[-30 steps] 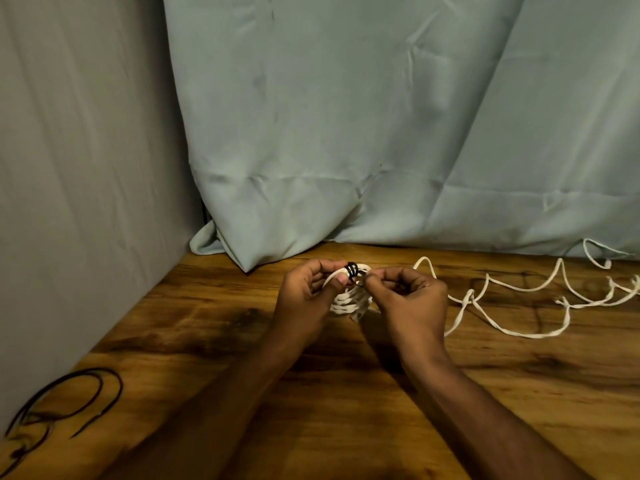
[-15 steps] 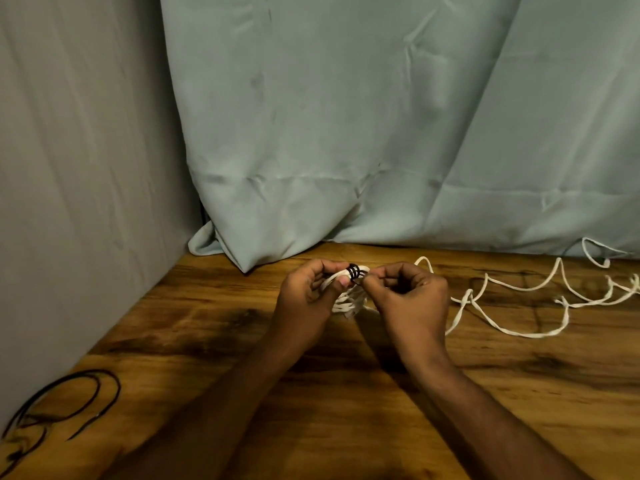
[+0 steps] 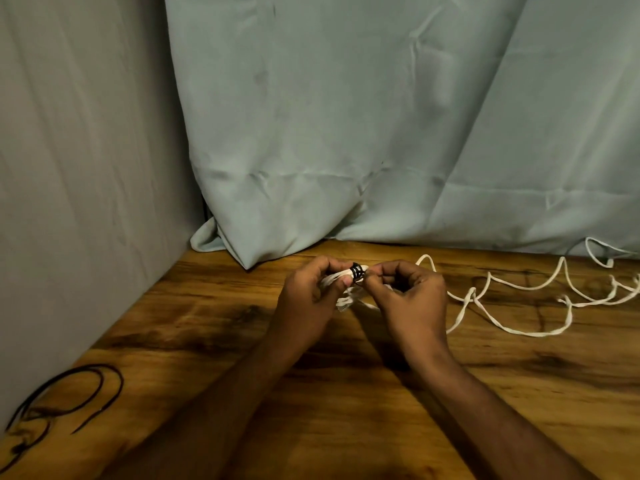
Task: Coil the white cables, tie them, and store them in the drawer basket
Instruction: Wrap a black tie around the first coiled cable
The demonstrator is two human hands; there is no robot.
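A coiled white cable [image 3: 346, 296] is held just above the wooden table [image 3: 311, 393], in the middle of the view. A black tie [image 3: 357, 272] is wound around the top of the coil. My left hand [image 3: 308, 299] grips the coil, thumb pressed beside the tie. My right hand [image 3: 408, 296] pinches the tie from the right with thumb and fingers. Much of the coil is hidden behind both hands. A second white cable [image 3: 519, 296] lies loose and uncoiled on the table to the right.
Several loose black ties [image 3: 69, 393] lie at the table's near left corner. A pale green curtain [image 3: 381, 133] hangs along the back edge, and a grey wall [image 3: 86, 168] stands on the left. No drawer basket is in view.
Both hands stay on the coil and have barely shifted; the right fingers keep working the black tie. The loose cable has not moved.
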